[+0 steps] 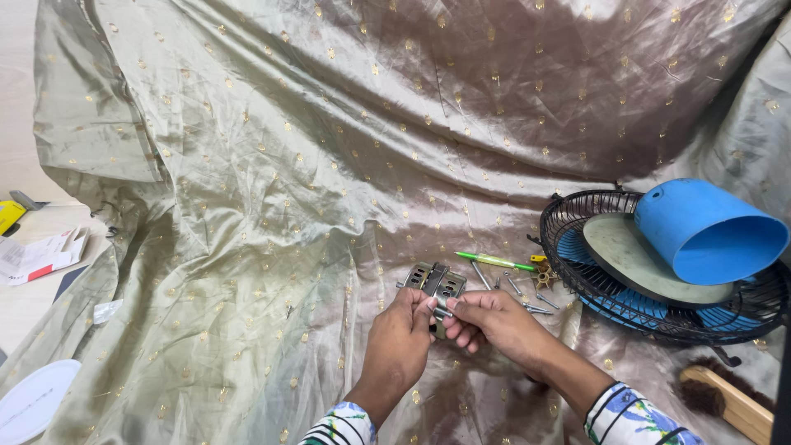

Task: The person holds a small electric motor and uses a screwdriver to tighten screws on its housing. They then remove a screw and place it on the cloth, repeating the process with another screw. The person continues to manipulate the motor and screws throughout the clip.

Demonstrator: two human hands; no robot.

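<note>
While both hands meet low in the view, the left hand (401, 336) and right hand (493, 323) pinch a small metal bracket (436, 283) between fingertips, thumbs pressed close together over its lower edge; it's a folded, greyish piece w/ square cut-outs, held just above the satin cloth (272, 189). Can't tell if the bracket touches the cloth or hangs free of it. Left hand's fingers curl shut round the piece's lower left, right hand's index and thumb nip a thin metal bit at its lower right; exact grip there is too small to make out. Just right of the bracket lies a green pen (494, 261), w/ loose screws (531, 306) and a small yellowish plastic part (540, 272) scattered beside it. Further right of the bracket sits a black wire fan guard (577, 216), holding a round grey-green disc (634, 259) and a blue plastic cone-shaped cover (709, 231), w/ blue fan blades (571, 247) showing under the wires. Below the guard, well right of the bracket, a wooden brush (729, 400) pokes in. Far left of the bracket: papers (37, 255), a white round lid (33, 400) and a yellow item (10, 214) at the frame edge.
</note>
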